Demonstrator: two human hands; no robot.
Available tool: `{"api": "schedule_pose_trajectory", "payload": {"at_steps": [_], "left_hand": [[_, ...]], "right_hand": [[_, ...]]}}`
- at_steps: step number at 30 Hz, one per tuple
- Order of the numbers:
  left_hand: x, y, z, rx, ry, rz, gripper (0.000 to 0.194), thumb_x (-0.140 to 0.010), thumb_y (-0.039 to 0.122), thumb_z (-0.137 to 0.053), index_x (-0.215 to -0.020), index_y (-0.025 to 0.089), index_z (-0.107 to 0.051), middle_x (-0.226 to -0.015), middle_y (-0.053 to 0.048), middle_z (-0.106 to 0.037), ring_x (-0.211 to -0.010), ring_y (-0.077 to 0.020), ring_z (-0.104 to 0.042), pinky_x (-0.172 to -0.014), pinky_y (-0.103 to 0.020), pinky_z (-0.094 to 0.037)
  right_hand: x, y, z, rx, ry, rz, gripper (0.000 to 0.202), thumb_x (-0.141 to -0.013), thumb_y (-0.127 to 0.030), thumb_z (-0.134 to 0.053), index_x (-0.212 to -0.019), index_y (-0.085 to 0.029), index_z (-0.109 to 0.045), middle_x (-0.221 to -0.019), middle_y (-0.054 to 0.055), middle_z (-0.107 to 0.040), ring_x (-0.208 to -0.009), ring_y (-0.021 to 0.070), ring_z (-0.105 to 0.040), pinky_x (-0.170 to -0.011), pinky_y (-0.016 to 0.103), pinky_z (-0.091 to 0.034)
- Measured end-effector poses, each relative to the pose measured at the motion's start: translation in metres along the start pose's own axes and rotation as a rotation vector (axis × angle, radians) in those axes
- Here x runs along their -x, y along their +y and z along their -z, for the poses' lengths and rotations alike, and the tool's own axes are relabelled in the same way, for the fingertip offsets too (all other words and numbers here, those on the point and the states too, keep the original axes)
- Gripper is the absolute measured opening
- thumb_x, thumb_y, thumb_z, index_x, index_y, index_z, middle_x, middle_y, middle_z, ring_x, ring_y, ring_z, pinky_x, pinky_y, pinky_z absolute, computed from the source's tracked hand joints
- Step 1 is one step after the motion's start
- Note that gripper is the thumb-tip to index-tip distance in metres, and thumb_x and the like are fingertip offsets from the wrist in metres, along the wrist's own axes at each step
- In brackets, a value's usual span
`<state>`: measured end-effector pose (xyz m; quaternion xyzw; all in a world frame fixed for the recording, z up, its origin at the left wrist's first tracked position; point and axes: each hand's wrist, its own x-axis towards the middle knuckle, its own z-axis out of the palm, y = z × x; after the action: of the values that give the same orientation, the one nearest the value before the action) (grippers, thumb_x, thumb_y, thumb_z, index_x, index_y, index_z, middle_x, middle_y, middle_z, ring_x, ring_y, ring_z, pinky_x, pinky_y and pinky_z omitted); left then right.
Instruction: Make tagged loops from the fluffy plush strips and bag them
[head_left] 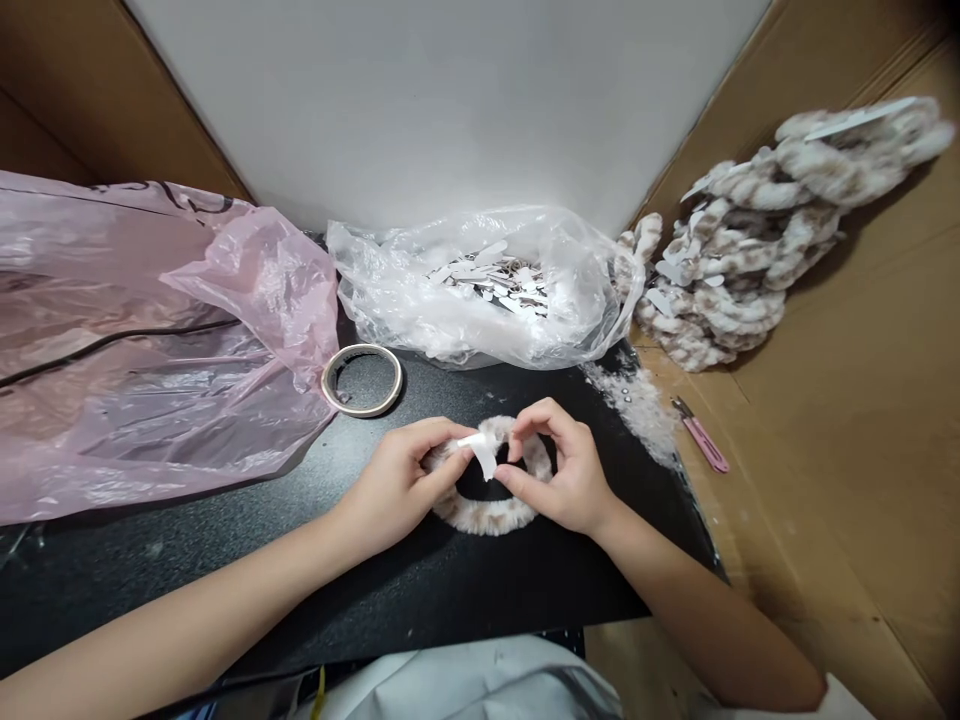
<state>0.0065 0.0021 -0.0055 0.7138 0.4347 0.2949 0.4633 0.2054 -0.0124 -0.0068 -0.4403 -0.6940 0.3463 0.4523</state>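
A fluffy cream-and-brown ring that looks like a headband (pixel 487 515) lies on the black table in front of me. My left hand (pixel 409 475) pinches its left side between thumb and fingers. A white paper-like strip (pixel 486 462) sticks out from that pinch, folded, with its free end hanging over the ring's opening. My right hand (pixel 559 468) is over the ring's right side, fingers curled and a gap between thumb and index finger. Its thumb tip is close to the strip's free end; whether they touch I cannot tell.
Behind the ring stands a clear plastic bag (pixel 397 310) holding many white strips. A tape roll (pixel 362 381) and a pink plastic bag (pixel 247 400) are to the left. At the right, a pile of fluffy rings (pixel 750 240) and a pink cutter (pixel 703 440) lie on cardboard (pixel 847 480).
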Motion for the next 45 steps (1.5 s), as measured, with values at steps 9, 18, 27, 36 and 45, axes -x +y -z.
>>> {"api": "schedule_pose_trajectory", "payload": {"at_steps": [9, 18, 27, 36, 45], "left_hand": [[0.001, 0.002, -0.002, -0.031, 0.086, -0.001, 0.022, -0.088, 0.030, -0.056, -0.095, 0.017, -0.073, -0.078, -0.004, -0.060, -0.068, -0.0140, -0.055, -0.061, -0.025, -0.041], [-0.004, -0.005, -0.003, 0.484, -0.126, 0.312, 0.028, -0.078, 0.038, -0.069, -0.086, 0.013, -0.059, -0.075, -0.003, -0.064, -0.063, -0.0127, -0.057, -0.060, -0.025, -0.045], [-0.007, -0.001, -0.001, 0.461, -0.154, 0.378, 0.030, -0.074, 0.040, -0.072, -0.081, 0.014, -0.060, -0.065, 0.000, -0.061, -0.057, -0.0106, -0.055, -0.053, -0.021, -0.042], [-0.010, 0.002, 0.001, 0.569, -0.153, 0.516, 0.028, -0.069, 0.037, -0.075, -0.072, 0.013, -0.061, -0.066, 0.000, -0.062, -0.055, -0.0094, -0.055, -0.053, -0.021, -0.041], [-0.012, 0.001, 0.008, 0.549, -0.134, 0.495, 0.033, -0.074, 0.042, -0.067, -0.091, 0.014, -0.064, -0.083, -0.006, -0.067, -0.072, -0.0163, -0.062, -0.068, -0.027, -0.047]], "right_hand": [[0.005, -0.004, -0.016, -0.051, 0.018, -0.208, 0.024, -0.072, -0.019, -0.067, -0.085, -0.022, -0.047, -0.069, -0.003, -0.067, -0.065, 0.0144, -0.065, -0.066, 0.026, -0.048], [0.002, 0.003, -0.014, 0.070, -0.037, -0.262, 0.027, -0.070, -0.015, -0.071, -0.089, -0.021, -0.053, -0.067, -0.005, -0.069, -0.063, 0.0134, -0.062, -0.066, 0.026, -0.042], [0.002, 0.007, -0.011, 0.448, -0.072, 0.033, 0.024, -0.076, -0.019, -0.076, -0.098, -0.025, -0.067, -0.080, -0.002, -0.069, -0.077, 0.0151, -0.059, -0.082, 0.033, -0.034], [0.003, 0.001, -0.013, 0.822, -0.157, 0.347, 0.014, -0.092, -0.017, -0.054, -0.095, -0.020, -0.067, -0.076, 0.001, -0.070, -0.081, 0.0178, -0.052, -0.093, 0.040, -0.026], [0.000, -0.001, -0.017, 1.075, -0.120, 0.361, 0.015, -0.091, -0.012, -0.051, -0.085, -0.018, -0.063, -0.098, 0.006, -0.067, -0.094, 0.0221, -0.051, -0.103, 0.048, -0.020]]}}
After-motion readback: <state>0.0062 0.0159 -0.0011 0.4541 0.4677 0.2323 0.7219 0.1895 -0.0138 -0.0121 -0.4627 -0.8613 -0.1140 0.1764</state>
